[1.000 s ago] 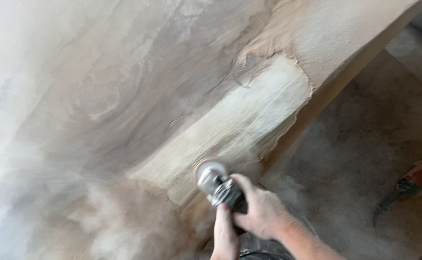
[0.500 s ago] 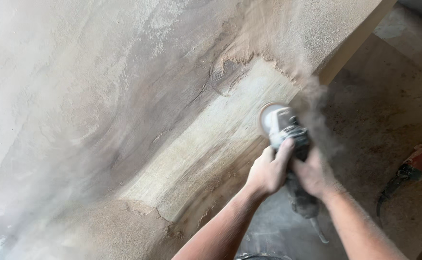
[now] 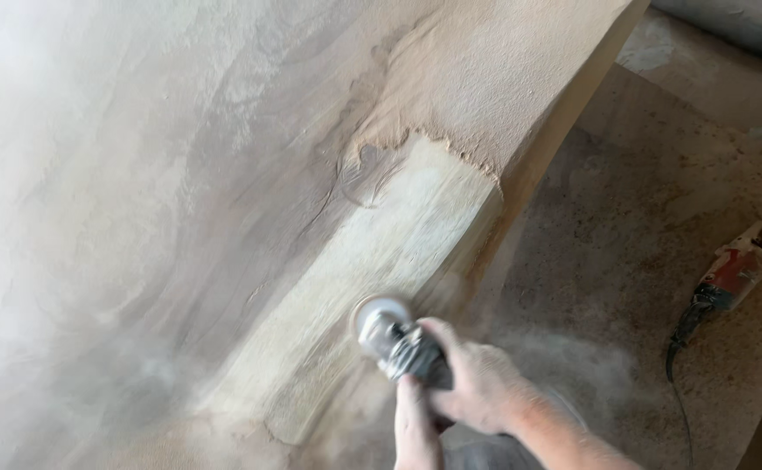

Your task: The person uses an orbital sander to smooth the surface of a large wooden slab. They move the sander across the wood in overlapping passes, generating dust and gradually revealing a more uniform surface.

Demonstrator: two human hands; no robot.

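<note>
You are gripping a small handheld grinder (image 3: pixel 396 341) with both hands at the lower middle of the view. Your right hand (image 3: pixel 477 383) is wrapping closed around the dark body of the tool, knuckles up, with the forearm running off toward the lower right corner. Your left hand (image 3: pixel 417 428) is coming up from the bottom edge just beneath it, fingers curled shut against the rear of the tool; how much of the handle it is covering cannot be told. The round grey disc head of the grinder is pointing up and to the left and is sitting against the wooden slab (image 3: pixel 181 191), at the lower end of a pale sanded strip (image 3: pixel 381 261) near the slab's right edge. That strip is showing lighter, cleaner grain, while the rest of the slab is lying under a coat of tan sawdust (image 3: pixel 485 78), heaped thickest above the strip. Fine dust is hanging in the air around your hands and to the lower left. No containers are showing. On the dusty floor (image 3: pixel 607 261) to the right, well apart from your hands, a second grinder (image 3: pixel 738 265) with a red body is lying with its dark cord (image 3: pixel 678 348) trailing downward.
</note>
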